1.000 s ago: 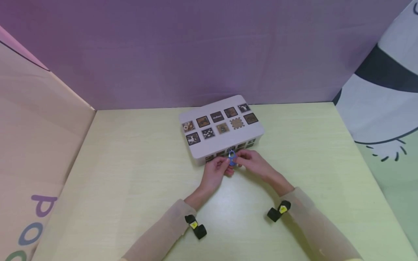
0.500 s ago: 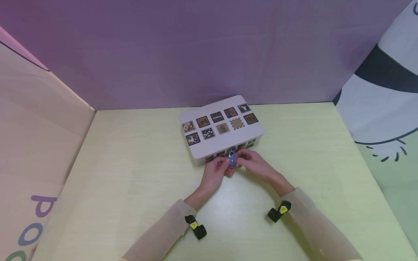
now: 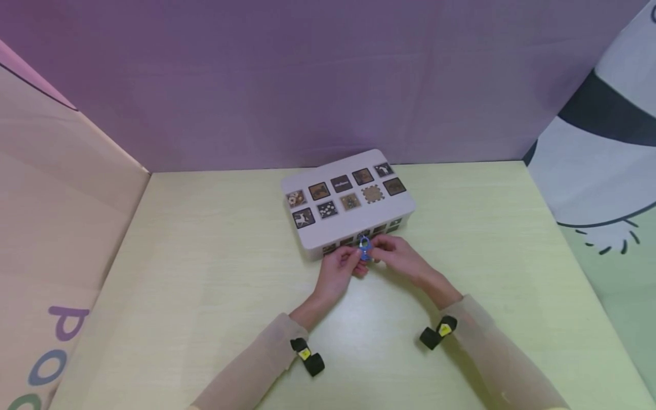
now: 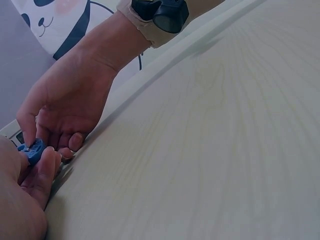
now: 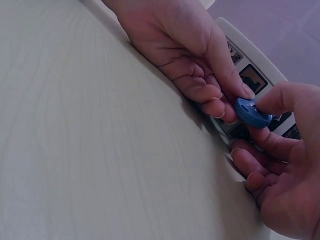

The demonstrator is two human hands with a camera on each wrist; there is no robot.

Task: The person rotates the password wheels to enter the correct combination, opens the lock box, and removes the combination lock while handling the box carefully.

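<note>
A small blue padlock point(image 3: 365, 250) with a row of dials hangs by its shackle at the front side of a white box point(image 3: 353, 222) printed with square pictures. My left hand point(image 3: 338, 270) pinches the padlock's body from the left, thumb on top. From the right, the thumb and forefinger of my right hand point(image 3: 402, 259) grip it too. Up close in the right wrist view, the right thumb point(image 5: 280, 97) lies over the dials of the padlock point(image 5: 252, 115). Whatever the shackle passes through is too small to make out.
The box stands on a pale wooden table point(image 3: 230, 239), turned slightly, near the back edge. Behind it rises a purple cloth wall point(image 3: 307, 85). Printed panels close in the left and right sides. A black strap camera point(image 3: 307, 356) sits on each wrist.
Both hands stay at the padlock in nearly the same pose. The box has not moved.
</note>
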